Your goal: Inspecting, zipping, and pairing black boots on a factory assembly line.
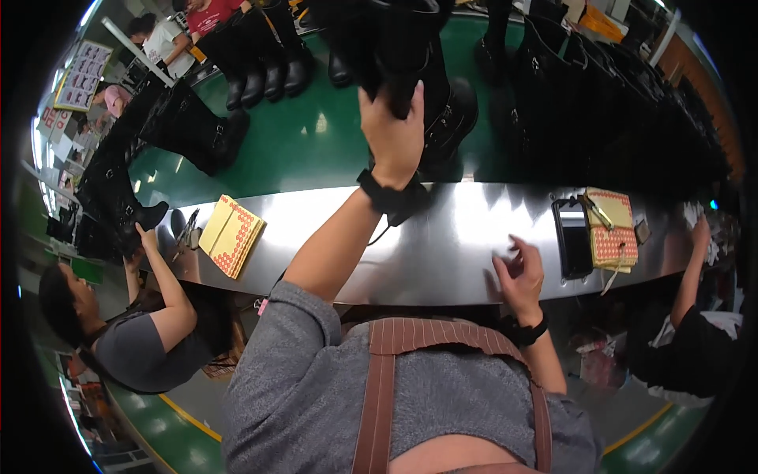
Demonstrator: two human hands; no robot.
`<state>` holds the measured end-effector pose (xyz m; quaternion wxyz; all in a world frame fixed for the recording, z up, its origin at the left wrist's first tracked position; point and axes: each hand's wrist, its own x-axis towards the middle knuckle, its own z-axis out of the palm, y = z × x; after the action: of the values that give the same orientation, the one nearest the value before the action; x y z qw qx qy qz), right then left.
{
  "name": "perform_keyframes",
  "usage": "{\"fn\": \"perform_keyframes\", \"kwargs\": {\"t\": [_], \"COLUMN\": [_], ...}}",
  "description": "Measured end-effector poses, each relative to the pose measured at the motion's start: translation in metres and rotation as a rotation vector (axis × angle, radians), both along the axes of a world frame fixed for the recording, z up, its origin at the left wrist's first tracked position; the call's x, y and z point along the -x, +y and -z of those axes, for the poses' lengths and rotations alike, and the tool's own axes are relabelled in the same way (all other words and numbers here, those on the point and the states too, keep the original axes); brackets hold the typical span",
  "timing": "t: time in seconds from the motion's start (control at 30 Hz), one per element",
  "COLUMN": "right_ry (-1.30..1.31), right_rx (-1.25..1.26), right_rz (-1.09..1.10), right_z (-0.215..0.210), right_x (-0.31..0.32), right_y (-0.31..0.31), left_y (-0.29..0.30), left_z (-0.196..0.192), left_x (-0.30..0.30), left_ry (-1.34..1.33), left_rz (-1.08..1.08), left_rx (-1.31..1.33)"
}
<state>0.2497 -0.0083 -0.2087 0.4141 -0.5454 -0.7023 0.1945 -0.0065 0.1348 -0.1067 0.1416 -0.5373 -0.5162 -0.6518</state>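
My left hand [395, 142] reaches far forward and grips a tall black boot [395, 43] over the green work surface. Its thumb and fingers close round the dark material, and part of the grip is hidden behind the boot. Just beyond that hand stands another black boot [452, 118] with buckled straps. My right hand [521, 276] hovers above the metal edge of the bench, fingers loosely curled, thumb apart and nothing between them. A black phone [572, 238] lies to the right of it.
Stacks of yellow cards with red dots lie at left [230, 235] and right [614, 245]. Many black boots [568, 103] crowd the far right; more stand at left on the green belt [308, 150]. Co-workers sit on both sides: one [150, 332] handles a boot at left.
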Motion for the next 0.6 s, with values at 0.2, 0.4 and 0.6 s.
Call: {"fn": "perform_keyframes", "kwargs": {"t": [0.2, 0.4, 0.6], "right_ry": [0.065, 0.007, 0.509], "right_rx": [-0.162, -0.190, -0.125], "right_rz": [-0.435, -0.262, 0.009], "right_z": [-0.032, -0.014, -0.025], "right_x": [0.060, 0.102, 0.063], "right_y": [0.014, 0.016, 0.025], "left_y": [-0.151, -0.179, -0.159], "left_z": [0.008, 0.027, 0.075], "left_x": [-0.004, 0.019, 0.033], "left_ry": [0.152, 0.366, 0.328], "left_rz": [0.526, 0.528, 0.128], "left_rx": [0.624, 0.500, 0.099]}}
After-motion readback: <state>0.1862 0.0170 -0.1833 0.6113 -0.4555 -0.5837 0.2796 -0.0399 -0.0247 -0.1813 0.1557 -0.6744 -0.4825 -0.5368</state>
